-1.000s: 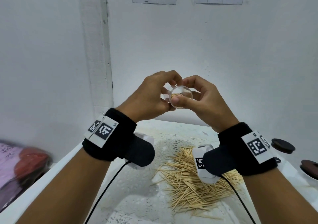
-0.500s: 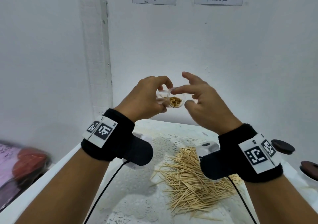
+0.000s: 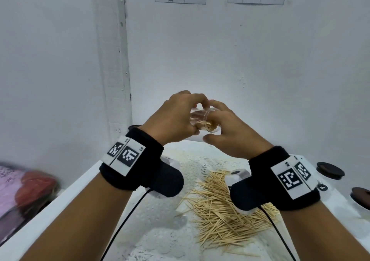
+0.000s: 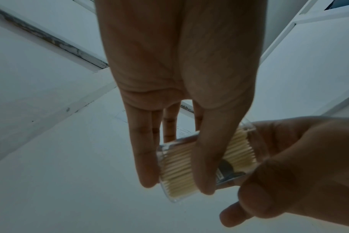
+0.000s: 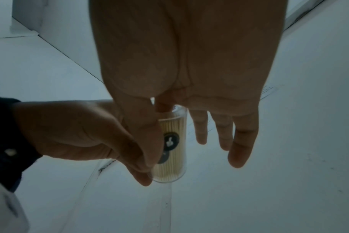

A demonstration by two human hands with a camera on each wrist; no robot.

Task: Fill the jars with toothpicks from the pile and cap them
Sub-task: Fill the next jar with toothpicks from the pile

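Observation:
I hold a clear jar [image 3: 213, 125] of toothpicks up in front of the wall, lying on its side with its uncapped mouth toward the camera. My left hand [image 3: 192, 118] grips its body, thumb across the front and fingers behind, as the left wrist view shows on the jar [image 4: 175, 160]. My right hand [image 3: 212, 134] is at the mouth: the index finger bends onto the rim and the thumb lies just under it. In the right wrist view the other three fingers stand straight and off the jar [image 5: 175, 157]. The pile of toothpicks [image 3: 226, 216] lies on the table below my wrists.
Two dark round caps [image 3: 330, 170] [image 3: 362, 194] sit on white jars at the table's right edge. The table [image 3: 160, 230] has a white lace cover. White walls stand close behind and on the left. A red and pink thing [image 3: 34, 186] lies off the table's left side.
My right hand let go of the jar's mouth, spread open, then came back to the rim. Both hands have sunk a little, and the jar's mouth has turned more to the right.

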